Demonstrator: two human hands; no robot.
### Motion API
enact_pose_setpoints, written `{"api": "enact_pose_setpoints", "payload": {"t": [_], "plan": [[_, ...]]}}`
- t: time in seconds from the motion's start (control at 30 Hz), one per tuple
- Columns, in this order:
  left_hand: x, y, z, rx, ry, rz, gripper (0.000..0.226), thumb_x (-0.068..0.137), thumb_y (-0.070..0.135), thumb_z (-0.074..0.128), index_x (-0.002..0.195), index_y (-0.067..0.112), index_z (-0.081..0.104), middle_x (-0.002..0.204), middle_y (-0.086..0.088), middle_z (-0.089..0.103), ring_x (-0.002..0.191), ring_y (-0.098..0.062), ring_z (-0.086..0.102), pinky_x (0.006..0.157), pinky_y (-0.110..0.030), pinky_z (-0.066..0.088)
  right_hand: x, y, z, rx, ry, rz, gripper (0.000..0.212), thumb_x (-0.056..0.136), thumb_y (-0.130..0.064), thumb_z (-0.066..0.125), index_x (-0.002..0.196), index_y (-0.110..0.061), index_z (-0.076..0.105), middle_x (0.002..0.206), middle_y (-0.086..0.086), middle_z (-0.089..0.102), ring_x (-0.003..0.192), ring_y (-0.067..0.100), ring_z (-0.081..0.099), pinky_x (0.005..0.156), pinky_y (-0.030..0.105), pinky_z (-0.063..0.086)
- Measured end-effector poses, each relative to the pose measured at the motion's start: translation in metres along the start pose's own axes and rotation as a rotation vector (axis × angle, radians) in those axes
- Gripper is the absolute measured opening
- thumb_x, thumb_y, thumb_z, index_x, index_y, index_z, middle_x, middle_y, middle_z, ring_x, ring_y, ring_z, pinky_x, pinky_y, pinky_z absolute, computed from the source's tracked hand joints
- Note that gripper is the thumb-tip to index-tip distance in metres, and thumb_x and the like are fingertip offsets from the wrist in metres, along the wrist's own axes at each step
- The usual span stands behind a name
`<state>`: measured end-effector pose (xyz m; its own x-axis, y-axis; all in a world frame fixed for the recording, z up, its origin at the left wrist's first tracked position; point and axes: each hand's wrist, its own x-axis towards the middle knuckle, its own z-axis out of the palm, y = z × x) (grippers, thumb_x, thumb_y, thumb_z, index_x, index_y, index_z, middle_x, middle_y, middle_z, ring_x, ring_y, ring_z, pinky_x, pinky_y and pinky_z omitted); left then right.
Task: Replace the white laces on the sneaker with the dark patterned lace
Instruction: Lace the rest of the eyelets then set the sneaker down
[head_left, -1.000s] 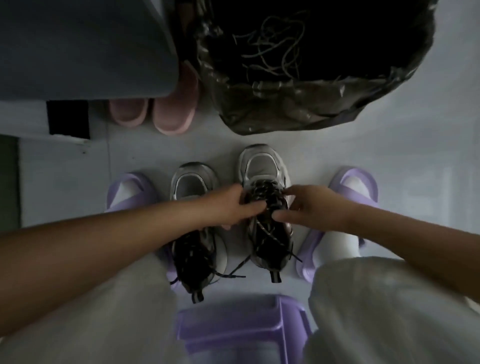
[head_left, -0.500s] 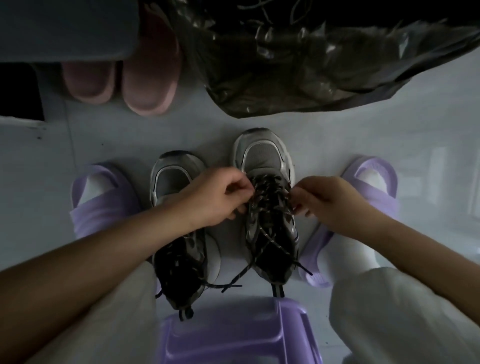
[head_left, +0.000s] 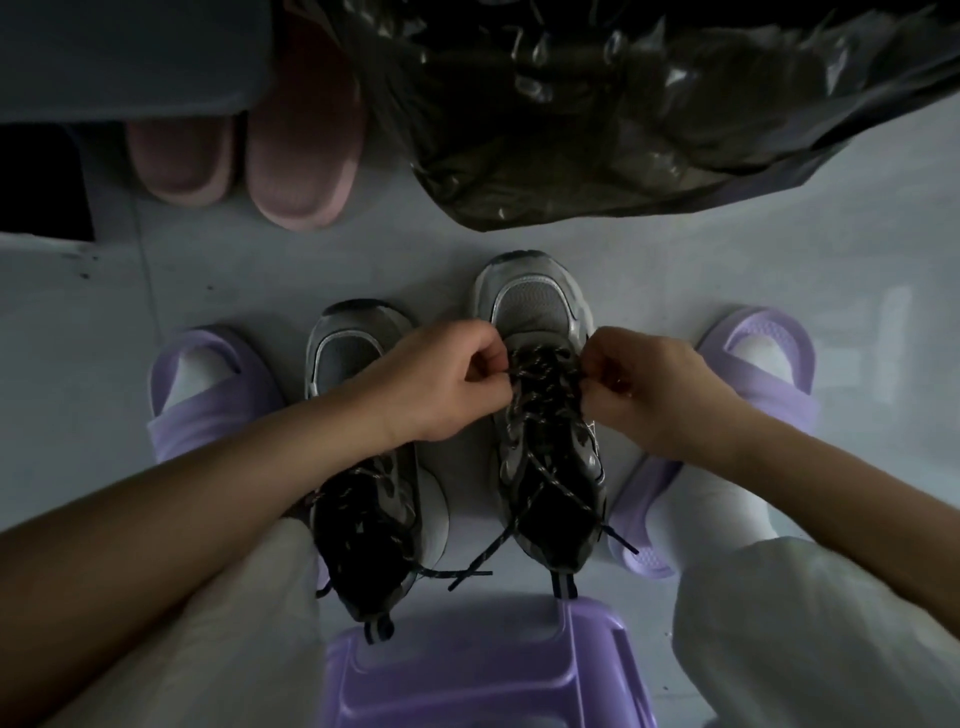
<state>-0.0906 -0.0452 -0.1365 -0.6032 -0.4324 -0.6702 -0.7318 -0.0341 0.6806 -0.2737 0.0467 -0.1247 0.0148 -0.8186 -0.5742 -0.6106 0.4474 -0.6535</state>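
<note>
Head view: two grey sneakers stand side by side on the floor (head_left: 249, 280), toes pointing away from the person. The sneaker (head_left: 537, 306) on the person's right is the work item. The dark patterned lace (head_left: 545, 382) is threaded through its eyelets, and the loose ends trail past the heel opening onto the floor. No white lace shows on this shoe.

The left hand (head_left: 447, 384) has its fingers curled and pinches the lace at the left edge of the rows nearest the toe. The right hand (head_left: 644, 387) does the same at the right edge. The fingertips are partly hidden, so the exact eyelet cannot be told.

Judged step: taking up slack at the rows nearest the toe.
1. Pull both sides outward with equal force so the crossing sits centred over the tongue.
2. Keep the lace flat and remove any twist before moving on.
3. Work row by row toward the heel.
4. Check that the two free ends come out even.

Count in view:
- sneakers: two, the second sneaker (head_left: 348, 358) also dark-laced
- purple slippers (head_left: 208, 395): two, worn over white socks
- pink slippers (head_left: 298, 156): two
- black plastic bag (head_left: 623, 135): one
- purple stool (head_left: 467, 670): one
</note>
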Motion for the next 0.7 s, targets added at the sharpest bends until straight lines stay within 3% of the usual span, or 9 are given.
{"api": "enact_pose_setpoints", "payload": {"t": [0.1,0.2,0.27,0.33,0.4,0.57,0.7], "plan": [[0.004,0.0,-0.005,-0.117,-0.08,-0.042,0.018,0.086,0.013,0.063,0.073,0.023,0.055,0.069,0.0,0.065,0.068,-0.02,0.066,0.066,-0.039,0.056,0.005,0.005,-0.006,0.119,-0.052,0.067,0.016,0.08,-0.014,0.064,0.068,-0.021,0.056,0.057,-0.008,0.059,0.053,0.0,0.053,0.057,0.008,0.04],[0.004,-0.002,-0.01,-0.266,-0.043,-0.065,0.016,0.091,0.013,0.057,0.078,0.023,0.057,0.073,0.004,0.065,0.067,-0.008,0.068,0.063,-0.033,0.058,0.01,0.008,-0.009,0.391,-0.077,0.15,0.017,0.09,-0.009,0.057,0.075,-0.016,0.061,0.064,-0.001,0.068,0.059,0.008,0.065,0.059,0.017,0.051],[0.003,-0.004,-0.008,-0.161,0.025,-0.013,0.017,0.087,0.012,0.063,0.077,0.025,0.06,0.071,0.009,0.064,0.065,-0.009,0.065,0.065,-0.027,0.056,0.01,0.01,-0.005,0.274,-0.049,0.112,0.017,0.086,-0.007,0.061,0.076,-0.02,0.061,0.066,-0.007,0.066,0.059,0.003,0.061,0.062,0.013,0.048],[0.001,-0.003,-0.004,0.0,0.064,0.047,0.013,0.081,0.013,0.069,0.079,0.024,0.064,0.07,0.013,0.062,0.063,-0.001,0.059,0.064,-0.013,0.047,0.01,0.008,-0.002,0.096,-0.012,0.065,0.014,0.081,-0.009,0.066,0.077,-0.023,0.061,0.068,-0.012,0.062,0.065,0.003,0.056,0.064,0.007,0.04],[-0.001,-0.001,0.001,0.113,0.119,0.094,0.007,0.079,0.014,0.07,0.082,0.019,0.066,0.073,0.011,0.059,0.063,0.001,0.055,0.06,-0.006,0.038,0.01,0.004,-0.003,-0.006,0.002,-0.003,0.007,0.079,-0.009,0.068,0.081,-0.016,0.065,0.072,-0.006,0.059,0.066,0.008,0.054,0.064,0.007,0.038],[0.001,0.002,0.006,0.273,0.159,0.092,0.009,0.078,0.027,0.061,0.079,0.021,0.055,0.081,0.006,0.052,0.074,-0.012,0.051,0.063,-0.023,0.033,0.015,0.0,-0.006,-0.17,-0.006,-0.138,0.007,0.077,-0.009,0.064,0.083,-0.005,0.062,0.071,0.001,0.056,0.064,0.021,0.053,0.062,0.026,0.039],[0.012,0.005,-0.004,0.184,0.048,0.023,0.017,0.075,0.028,0.063,0.066,0.027,0.048,0.063,0.011,0.052,0.063,-0.012,0.051,0.056,-0.024,0.036,0.018,0.002,-0.006,-0.072,0.012,-0.037,0.007,0.075,-0.013,0.064,0.075,-0.015,0.058,0.06,-0.016,0.049,0.057,0.011,0.048,0.057,0.014,0.035]]}}
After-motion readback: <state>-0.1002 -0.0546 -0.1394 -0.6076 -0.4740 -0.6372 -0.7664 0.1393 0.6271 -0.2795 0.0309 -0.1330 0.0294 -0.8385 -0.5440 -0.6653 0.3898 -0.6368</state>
